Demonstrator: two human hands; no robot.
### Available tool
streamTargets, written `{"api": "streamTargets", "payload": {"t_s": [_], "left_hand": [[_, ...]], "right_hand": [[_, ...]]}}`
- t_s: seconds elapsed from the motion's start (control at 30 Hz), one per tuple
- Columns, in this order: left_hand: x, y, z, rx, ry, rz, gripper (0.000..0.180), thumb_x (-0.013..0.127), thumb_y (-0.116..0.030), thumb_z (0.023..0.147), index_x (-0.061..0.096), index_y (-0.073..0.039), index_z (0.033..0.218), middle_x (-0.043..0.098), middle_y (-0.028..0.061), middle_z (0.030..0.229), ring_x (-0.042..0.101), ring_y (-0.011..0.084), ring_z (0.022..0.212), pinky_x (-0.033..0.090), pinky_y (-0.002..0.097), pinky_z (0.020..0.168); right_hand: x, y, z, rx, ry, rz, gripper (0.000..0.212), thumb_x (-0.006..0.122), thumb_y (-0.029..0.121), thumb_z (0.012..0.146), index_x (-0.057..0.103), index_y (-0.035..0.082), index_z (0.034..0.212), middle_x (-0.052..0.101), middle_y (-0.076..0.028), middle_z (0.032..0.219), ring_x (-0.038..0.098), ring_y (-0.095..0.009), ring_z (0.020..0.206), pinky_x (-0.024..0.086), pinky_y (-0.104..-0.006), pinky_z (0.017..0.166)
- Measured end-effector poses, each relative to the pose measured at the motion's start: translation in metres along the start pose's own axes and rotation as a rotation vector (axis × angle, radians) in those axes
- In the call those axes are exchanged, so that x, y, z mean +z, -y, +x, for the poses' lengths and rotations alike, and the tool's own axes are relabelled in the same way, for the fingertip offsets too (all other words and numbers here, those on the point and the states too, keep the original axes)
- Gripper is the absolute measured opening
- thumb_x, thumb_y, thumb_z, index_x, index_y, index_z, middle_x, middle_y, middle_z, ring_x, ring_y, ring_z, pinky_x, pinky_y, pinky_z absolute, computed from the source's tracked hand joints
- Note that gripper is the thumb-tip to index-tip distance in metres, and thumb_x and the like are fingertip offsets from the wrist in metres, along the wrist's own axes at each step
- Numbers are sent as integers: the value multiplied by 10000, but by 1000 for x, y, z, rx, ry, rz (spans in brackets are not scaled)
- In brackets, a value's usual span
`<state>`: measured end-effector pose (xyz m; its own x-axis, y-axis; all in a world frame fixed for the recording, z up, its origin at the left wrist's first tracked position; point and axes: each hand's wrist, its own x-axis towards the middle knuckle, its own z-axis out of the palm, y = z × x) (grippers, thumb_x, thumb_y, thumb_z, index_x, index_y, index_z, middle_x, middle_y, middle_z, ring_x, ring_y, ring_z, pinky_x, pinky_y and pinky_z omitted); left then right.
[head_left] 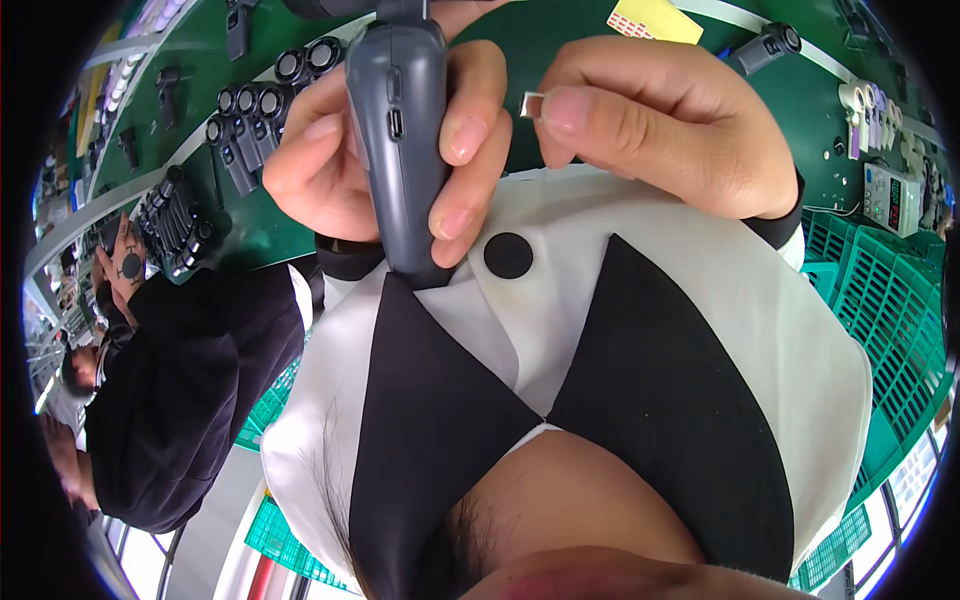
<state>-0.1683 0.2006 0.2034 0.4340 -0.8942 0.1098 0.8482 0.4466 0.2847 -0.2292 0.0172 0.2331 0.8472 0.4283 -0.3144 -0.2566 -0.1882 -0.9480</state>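
My left hand [318,165] is wrapped round a dark grey handheld device [405,200], fingers on both sides of its smooth tapering body. A small oblong port and a slot above it show on the side facing me. The device's upper end runs out past the top of the view. To the right, my right hand [665,125] pinches a tiny silver-edged rectangular piece [530,104] between thumb and forefinger, apart from the device. Most of that piece is hidden by the fingertips, so its kind cannot be made out.
Several dark round-ended devices [250,125] lie left on the green table [540,25]. A yellow label sheet [655,20], another dark device [768,47] and a small metering box [890,198] are farther right. Green crates [900,330] stand right; a co-worker's black sleeve [200,350] is left.
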Motion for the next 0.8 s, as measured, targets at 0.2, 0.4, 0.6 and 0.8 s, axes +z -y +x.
{"api": "streamTargets", "payload": {"t_s": [0.2, 0.4, 0.6, 0.8], "left_hand": [[1, -3, -2, -45, 14, 22, 821, 522, -264, 753, 12, 7, 1337, 451, 159, 773, 512, 277, 545, 457, 339, 471], [5, -10, -14, -104, 13, 3, 797, 521, -286, 777, 22, -61, 1355, 449, 137, 777, 507, 266, 569, 443, 343, 492], [7, -16, -8, -246, -39, -55, 758, 521, -290, 811, 35, -113, 1366, 444, 112, 787, 495, 256, 579, 414, 341, 524], [5, -12, -7, -209, -28, -1, 767, 530, -280, 801, 41, -100, 1364, 450, 111, 786, 507, 266, 588, 428, 347, 529]], "right_hand": [[3, -12, 3, -226, 24, 99, 258, 426, 249, 900, 554, 56, 787, 442, 42, 624, 338, -27, 554, 269, -185, 499], [12, -4, 10, -259, 83, 156, 268, 424, 249, 900, 545, 52, 766, 426, 38, 611, 336, -35, 555, 273, -191, 505], [11, -5, 9, -113, 35, 117, 283, 406, 241, 908, 530, 31, 763, 401, 28, 597, 340, -50, 561, 286, -197, 525], [7, -10, 8, -115, 48, 108, 282, 397, 239, 912, 524, 29, 771, 403, 29, 607, 336, -46, 563, 283, -194, 517]]}}
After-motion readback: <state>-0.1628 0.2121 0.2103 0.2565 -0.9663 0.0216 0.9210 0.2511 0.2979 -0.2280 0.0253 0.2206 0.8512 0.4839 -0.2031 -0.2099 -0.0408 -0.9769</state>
